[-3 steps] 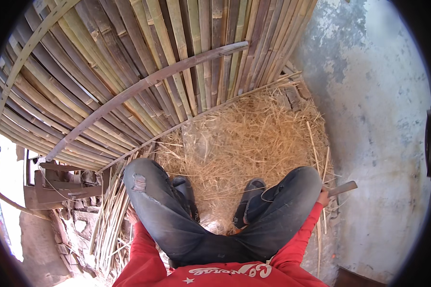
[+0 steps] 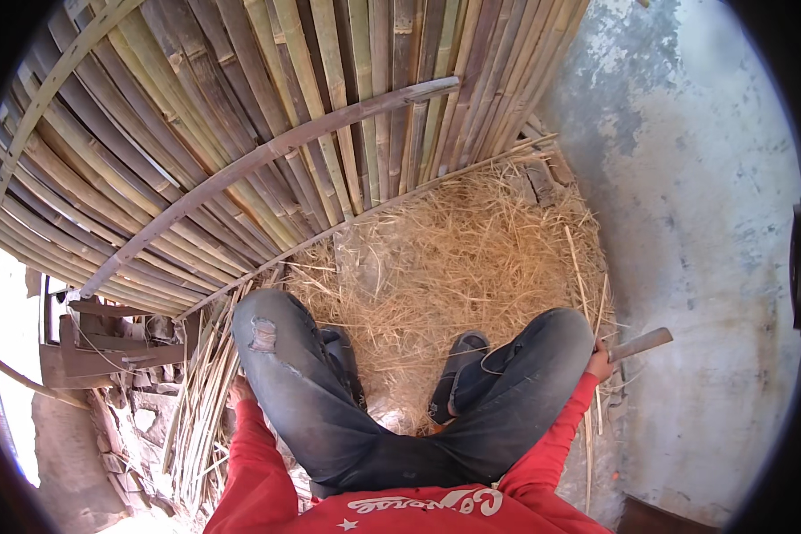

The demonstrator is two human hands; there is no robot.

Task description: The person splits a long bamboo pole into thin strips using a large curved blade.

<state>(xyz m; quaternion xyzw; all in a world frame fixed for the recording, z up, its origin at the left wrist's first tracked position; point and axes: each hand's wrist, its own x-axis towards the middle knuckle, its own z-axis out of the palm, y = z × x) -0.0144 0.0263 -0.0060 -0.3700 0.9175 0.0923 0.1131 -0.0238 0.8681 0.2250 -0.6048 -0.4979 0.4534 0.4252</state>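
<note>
My right hand [image 2: 600, 363] is closed around a knife beside my right knee. The knife's broad, flat blade [image 2: 643, 343] points out to the right, toward the wall; my fingers hide its handle. On the other side, my left hand [image 2: 240, 390] is down beside my left thigh, against the edge of a bundle of thin split bamboo strips [image 2: 200, 418]. Most of its fingers are hidden, so its grip does not show. A thin pale strip [image 2: 488, 360] curves over my right shin.
A large panel of bamboo slats [image 2: 329, 116] with a curved crosspiece [image 2: 276, 149] leans ahead. Shavings [image 2: 472, 240] cover the ground between it and my feet. A bluish-grey wall [image 2: 694, 222] rises at the right. Brown boards [image 2: 107, 347] and rubble lie at the left.
My left hand has moved slightly up and forward along the bamboo strips. The knife blade in my right hand has shifted slightly right and up.
</note>
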